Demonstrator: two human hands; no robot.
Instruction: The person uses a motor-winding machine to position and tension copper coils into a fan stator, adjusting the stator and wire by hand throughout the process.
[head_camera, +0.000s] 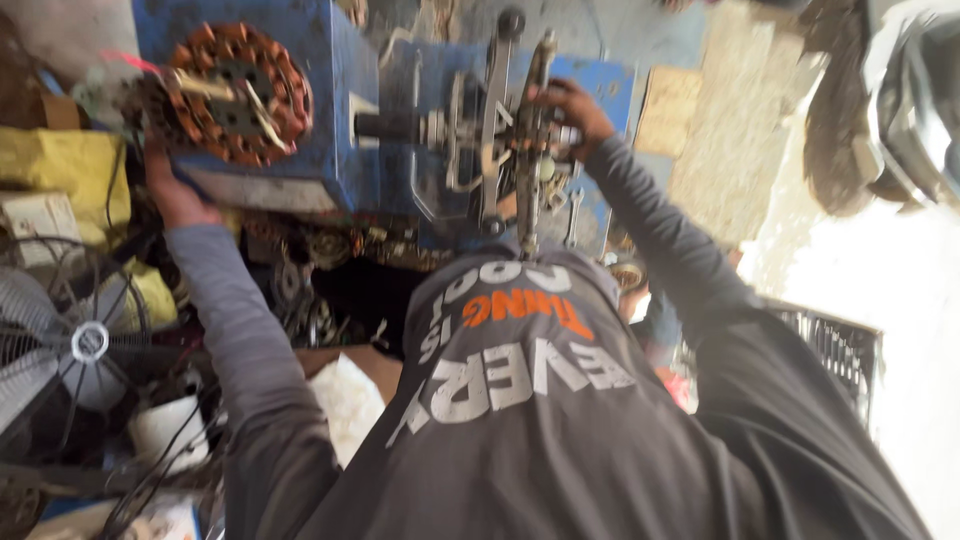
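Note:
A round stator (235, 92) with copper-coloured windings sits against a blue metal box (330, 110) at the upper left. My left hand (175, 190) reaches under its lower-left edge and grips it, the fingers partly hidden behind it. My right hand (570, 108) is closed on the upright metal wheel and frame of a hand winding machine (500, 140), which is mounted on a blue stand (600, 85). Both arms wear grey sleeves. My grey printed shirt (520, 400) fills the lower middle of the view.
A wire-caged fan (80, 340) and yellow cloth (60, 170) lie at the left, with a white bucket (165, 430) below. Loose metal parts (300, 290) crowd under the blue box. A black crate (835, 345) stands at the right, with cardboard (670, 105) behind the machine.

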